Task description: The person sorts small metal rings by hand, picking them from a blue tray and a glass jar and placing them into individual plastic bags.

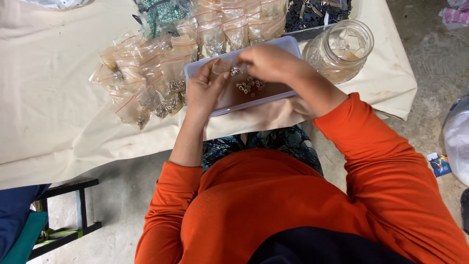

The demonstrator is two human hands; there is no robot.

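A person in a bright orange long-sleeved top sits at a surface (pixel 58 98) draped in a cream cloth, soft and creased, with faint stains. Both hands work over a shallow rectangular tray of pale lavender plastic (pixel 288 45), smooth with rounded corners, set near the front edge of the surface. On the tray's floor lies a loose cluster of small silvery metal rings (pixel 249 85), shiny and round.

The left hand (pixel 202 90) rests at the tray's left end, palm turned inward, fingers partly curled and slightly apart; whether it grips anything cannot be told. The right hand (pixel 268 61) hovers over the middle of the tray with its fingers drawn together above the rings, seemingly pinching a tiny metal piece, though the piece is too small to make out.

Left of the tray lies a heap of small clear plastic zip bags with red seal strips (pixel 141 73), crinkled and glossy, each holding a little clump of metal bits. More such bags are stacked behind the tray. To the right stands a wide-mouthed clear glass jar (pixel 342 49), ribbed at the neck. Behind it sits a container of dark small parts (pixel 312 14), and a bag of green beads (pixel 161 14) lies at the back.

Below the surface is a rough grey concrete floor (pixel 430 73), and a dark metal stool frame (pixel 73 205) stands at the lower left.
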